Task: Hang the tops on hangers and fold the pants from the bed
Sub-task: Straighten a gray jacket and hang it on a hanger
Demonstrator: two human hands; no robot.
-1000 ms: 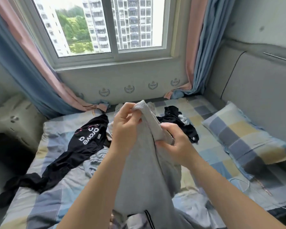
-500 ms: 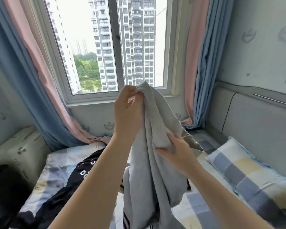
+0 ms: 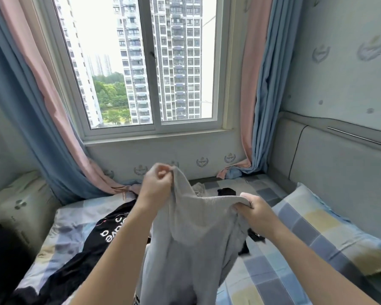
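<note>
The left hand (image 3: 156, 188) pinches the top edge of a grey knit garment (image 3: 191, 245) between thumb and curled fingers, raised in front of the wall below the window (image 3: 150, 62). The right hand (image 3: 254, 213), lower and off to the right, grips the same ribbed edge in a closed fist, so the band stretches in a sagging line between the two hands. From that edge the grey cloth hangs down between the forearms, bunched in soft folds, its lower part running out of view at the bottom. Whether it is a top or pants cannot be told.

Below and left of the left hand a black garment with white lettering (image 3: 101, 236) lies spread on the checked bedsheet (image 3: 268, 271). Just beyond the right hand a small black piece of clothing (image 3: 227, 191) lies on the bed, and more black cloth (image 3: 251, 241) shows under the right wrist. To the right of the right hand a checked pillow (image 3: 330, 230) rests against the padded headboard (image 3: 343, 164). Pink and blue curtains (image 3: 257, 84) hang at both sides of the window.
</note>
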